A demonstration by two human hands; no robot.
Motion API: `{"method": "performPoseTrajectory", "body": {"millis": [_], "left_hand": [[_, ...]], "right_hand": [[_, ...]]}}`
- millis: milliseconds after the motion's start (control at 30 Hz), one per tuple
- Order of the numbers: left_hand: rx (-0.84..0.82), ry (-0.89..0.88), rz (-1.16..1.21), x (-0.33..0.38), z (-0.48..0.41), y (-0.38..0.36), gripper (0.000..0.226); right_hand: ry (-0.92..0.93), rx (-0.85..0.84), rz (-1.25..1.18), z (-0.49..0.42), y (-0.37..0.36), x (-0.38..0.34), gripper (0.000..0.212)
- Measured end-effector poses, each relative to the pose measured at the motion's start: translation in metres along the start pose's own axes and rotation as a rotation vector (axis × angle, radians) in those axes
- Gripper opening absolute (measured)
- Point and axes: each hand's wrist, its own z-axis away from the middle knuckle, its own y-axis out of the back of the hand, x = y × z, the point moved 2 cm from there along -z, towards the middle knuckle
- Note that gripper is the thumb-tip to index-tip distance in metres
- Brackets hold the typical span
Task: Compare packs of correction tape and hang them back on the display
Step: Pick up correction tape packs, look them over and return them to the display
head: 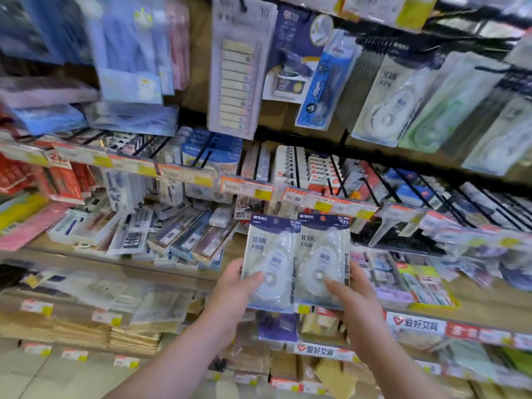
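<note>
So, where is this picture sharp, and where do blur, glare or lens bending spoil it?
Head view: the left pack and right pack at the centre are sharpest, with a soft sheen on their clear blisters; head view: the edges smear, most on the upper-left goods; head view: the wide lens bends and tilts the black shelf rail.

1 view covers the scene, from a wide-angle camera worn on the person's head, facing forward and slightly down at a stationery display (198,67). It stands near: hanging packs (383,102) and shelves fill the frame to every edge, and 2 forearms (178,358) enter from the bottom. The left hand (230,286) and right hand (357,295) sit below centre, gripping the left pack (270,254) and right pack (324,249) face-on to the lens. Shelf rails (184,174) bow toward the corners (the lens bends them), and the margins are blurred.
</note>
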Motion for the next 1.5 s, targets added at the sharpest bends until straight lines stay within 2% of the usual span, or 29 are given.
{"method": "performPoseTrajectory", "body": {"millis": [267, 433, 533, 733, 967, 1100, 1333, 1500], "left_hand": [[-0.05, -0.188, 0.052, 0.046, 0.011, -0.024, 0.02], [-0.081, -0.247, 0.045, 0.071, 0.006, -0.048, 0.018], [-0.089, -0.286, 0.039, 0.087, 0.001, -0.068, 0.02], [-0.067, -0.346, 0.098, 0.119, -0.012, -0.1, 0.018], [-0.038, -0.43, 0.171, 0.146, -0.019, -0.114, 0.018], [-0.05, -0.462, 0.2, 0.154, -0.018, -0.119, 0.019], [-0.042, -0.49, 0.227, 0.162, -0.019, -0.121, 0.019], [-0.034, -0.514, 0.22, 0.167, -0.02, -0.123, 0.02]], "right_hand": [[0.173, -0.012, -0.045, -0.001, 0.015, -0.041, 0.055], [0.272, -0.056, -0.048, -0.011, 0.03, -0.07, 0.06], [0.323, -0.042, -0.076, -0.022, 0.042, -0.09, 0.07], [0.465, -0.036, -0.076, -0.043, 0.061, -0.131, 0.047], [0.591, -0.013, -0.084, -0.067, 0.067, -0.182, 0.049], [0.62, -0.045, -0.055, -0.079, 0.066, -0.2, 0.068], [0.576, -0.042, -0.081, -0.085, 0.061, -0.208, 0.065], [0.555, -0.068, -0.094, -0.086, 0.059, -0.207, 0.056]]}}
